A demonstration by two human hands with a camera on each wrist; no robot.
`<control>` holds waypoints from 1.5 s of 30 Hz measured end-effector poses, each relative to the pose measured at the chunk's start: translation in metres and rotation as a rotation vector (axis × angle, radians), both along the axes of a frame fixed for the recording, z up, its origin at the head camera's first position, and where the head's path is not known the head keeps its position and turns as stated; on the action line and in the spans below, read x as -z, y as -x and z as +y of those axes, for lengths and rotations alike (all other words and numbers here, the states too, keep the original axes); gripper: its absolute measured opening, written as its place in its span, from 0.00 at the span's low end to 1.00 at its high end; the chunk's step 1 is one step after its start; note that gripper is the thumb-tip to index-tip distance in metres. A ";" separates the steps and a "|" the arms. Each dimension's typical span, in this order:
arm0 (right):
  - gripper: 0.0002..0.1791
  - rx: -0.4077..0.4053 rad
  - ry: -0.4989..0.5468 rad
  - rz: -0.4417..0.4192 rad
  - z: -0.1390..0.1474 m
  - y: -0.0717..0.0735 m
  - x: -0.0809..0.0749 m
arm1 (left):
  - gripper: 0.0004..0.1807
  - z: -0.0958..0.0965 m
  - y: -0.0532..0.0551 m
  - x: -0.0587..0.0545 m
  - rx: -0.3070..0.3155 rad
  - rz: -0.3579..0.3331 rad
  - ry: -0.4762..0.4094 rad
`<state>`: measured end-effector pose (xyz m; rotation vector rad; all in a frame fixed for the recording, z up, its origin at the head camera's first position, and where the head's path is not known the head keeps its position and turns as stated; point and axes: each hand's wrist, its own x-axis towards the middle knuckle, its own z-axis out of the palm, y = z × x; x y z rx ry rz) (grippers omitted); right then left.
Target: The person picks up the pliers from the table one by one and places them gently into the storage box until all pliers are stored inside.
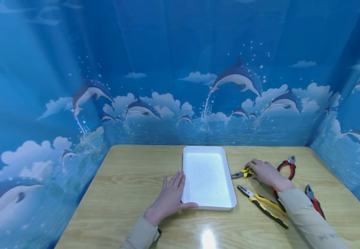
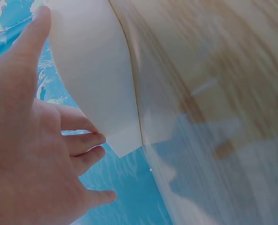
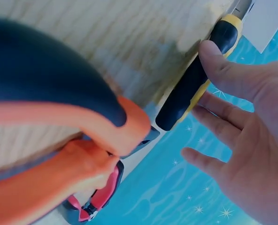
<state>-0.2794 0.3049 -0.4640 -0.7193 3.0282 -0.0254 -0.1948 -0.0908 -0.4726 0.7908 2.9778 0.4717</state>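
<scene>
A white rectangular tray point(image 1: 209, 178) lies on the wooden table. My left hand point(image 1: 168, 199) rests against its left side with fingers extended, the thumb over the near rim; the left wrist view shows these fingers touching the tray wall point(image 2: 94, 70). Just right of the tray, my right hand point(image 1: 265, 174) pinches yellow-and-black long-nose pliers point(image 1: 237, 175) by the handles, their jaws pointing at the tray. In the right wrist view the thumb presses on the black-and-yellow handle point(image 3: 186, 89), fingers behind it.
Yellow-and-black combination pliers point(image 1: 262, 206) lie nearer me. Red-and-black pliers point(image 1: 293, 169) lie beyond the right hand, and another red-handled pair point(image 1: 317, 208) sits at far right. Orange-and-black handles point(image 3: 96, 124) loom close in the right wrist view. A dolphin-print curtain point(image 1: 173, 69) surrounds the table.
</scene>
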 end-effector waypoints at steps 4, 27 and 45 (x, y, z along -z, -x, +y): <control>0.21 0.023 -0.017 -0.021 0.001 -0.001 -0.005 | 0.61 0.001 0.000 0.000 -0.004 -0.013 0.000; 0.25 0.179 -0.097 0.293 -0.006 -0.016 -0.015 | 0.62 0.002 -0.001 0.000 -0.014 -0.035 -0.004; 0.26 0.260 -0.002 0.456 -0.040 -0.039 -0.030 | 0.61 0.002 -0.001 0.000 -0.016 -0.008 0.002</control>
